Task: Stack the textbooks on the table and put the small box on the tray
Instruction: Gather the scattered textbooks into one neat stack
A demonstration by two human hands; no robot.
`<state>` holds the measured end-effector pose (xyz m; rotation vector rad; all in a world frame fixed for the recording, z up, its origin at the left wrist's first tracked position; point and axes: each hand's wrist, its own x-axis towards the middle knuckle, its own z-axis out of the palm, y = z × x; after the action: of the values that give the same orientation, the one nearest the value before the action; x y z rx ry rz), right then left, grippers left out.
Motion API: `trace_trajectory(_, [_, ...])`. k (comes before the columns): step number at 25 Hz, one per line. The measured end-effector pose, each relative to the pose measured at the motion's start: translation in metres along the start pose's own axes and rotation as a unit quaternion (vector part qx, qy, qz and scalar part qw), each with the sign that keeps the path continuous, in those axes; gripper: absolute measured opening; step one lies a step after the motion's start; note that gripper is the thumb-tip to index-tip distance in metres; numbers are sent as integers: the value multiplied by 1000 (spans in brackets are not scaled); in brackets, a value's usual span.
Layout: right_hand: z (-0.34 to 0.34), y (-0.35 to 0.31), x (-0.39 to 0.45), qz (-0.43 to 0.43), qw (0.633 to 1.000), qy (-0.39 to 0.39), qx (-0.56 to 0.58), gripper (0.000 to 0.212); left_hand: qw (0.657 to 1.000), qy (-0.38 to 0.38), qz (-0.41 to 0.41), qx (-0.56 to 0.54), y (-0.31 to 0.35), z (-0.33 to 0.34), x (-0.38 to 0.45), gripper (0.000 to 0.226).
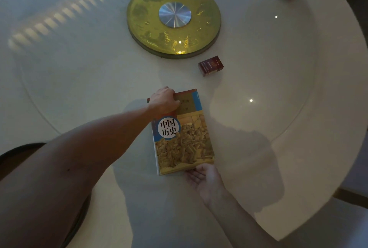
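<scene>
Head view, dim light, looking down on a round white table (298,108). Books (182,134) are lying near the table's front, roughly centred, long side running away from the viewer; top cover is showing a white circle with Chinese characters over a yellow-brown relief picture. A darker edge is peeking out at the far left corner, so at least one more book is sitting under the top one; exact count cannot be told.

Left hand (164,101) is resting on the far left corner of the books, fingers curling over the far edge, thumb lying on the cover, gripping that corner. Right hand (205,180) is sitting at the near right corner, palm turned up, fingers tucking under the near edge and hidden there; whether they are spread or together cannot be told.

Small red box (210,65) is lying on the table beyond the books, to the right, just beside the near rim of the gold round tray (139,18), not on it. Tray is sitting at the table's centre with a silver disc (174,15) in its middle.
</scene>
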<state>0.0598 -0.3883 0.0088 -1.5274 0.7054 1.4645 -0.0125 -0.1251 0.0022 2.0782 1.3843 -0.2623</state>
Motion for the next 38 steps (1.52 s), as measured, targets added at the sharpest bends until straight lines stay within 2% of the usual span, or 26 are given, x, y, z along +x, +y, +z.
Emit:
trace_trajectory(5, [5, -7, 5, 8, 1000, 15, -6, 16, 1000, -17, -12, -4, 3, -3, 4, 32])
trace_trajectory(9, [7, -6, 10, 1, 1000, 21, -16, 16, 1000, -9, -2, 13, 1, 0, 1, 39])
trace_trajectory(13, [5, -8, 9, -4, 999, 3, -41, 22, 998, -17, 38, 56, -3, 4, -3, 50])
trace_trajectory(16, [1, -14, 3, 9, 995, -30, -100, 25, 995, -15, 56, 78, -4, 6, -4, 53])
trace_trajectory(17, [1, -17, -1, 14, 991, -27, -128, 21, 996, -12, 56, 70, -3, 7, -6, 53])
trace_trajectory(19, [1, -24, -3, -13, 983, 39, -179, 13, 997, 17, 50, 51, -4, 8, -14, 58])
trace_trajectory(20, [-2, -28, 2, -59, 970, 101, -211, 13, 997, 54, 41, 37, -5, 9, -20, 61])
trace_trajectory(22, [-2, -42, 7, -180, 903, 243, -303, 28, 989, 147, -3, -33, -9, 8, -36, 63])
trace_trajectory(23, [1, -51, 8, -236, 872, 259, -341, 34, 978, 184, -43, -83, -10, 8, -46, 62])
trace_trajectory(25, [10, -63, 7, -310, 829, 180, -430, 44, 949, 206, -147, -189, -17, 18, -62, 58])
trace_trajectory(27, [23, -71, 6, -336, 777, 104, -522, 56, 922, 169, -233, -259, -24, 29, -76, 50])
trace_trajectory(28, [28, -73, 8, -339, 763, 85, -544, 59, 910, 153, -250, -294, -26, 34, -84, 44])
trace_trajectory(30, [32, -75, 17, -335, 743, 75, -574, 62, 893, 120, -249, -355, -27, 44, -99, 31])
trace_trajectory(33, [32, -75, 30, -316, 742, 73, -587, 61, 893, 85, -248, -367, -25, 56, -115, 24])
trace_trajectory(36, [37, -74, 6, -317, 737, 73, -592, 34, 884, 95, -247, -387, -25, 56, -117, 27])
trace_trajectory(38, [38, -74, 3, -315, 733, 71, -599, 28, 882, 86, -249, -390, -26, 54, -117, 31])
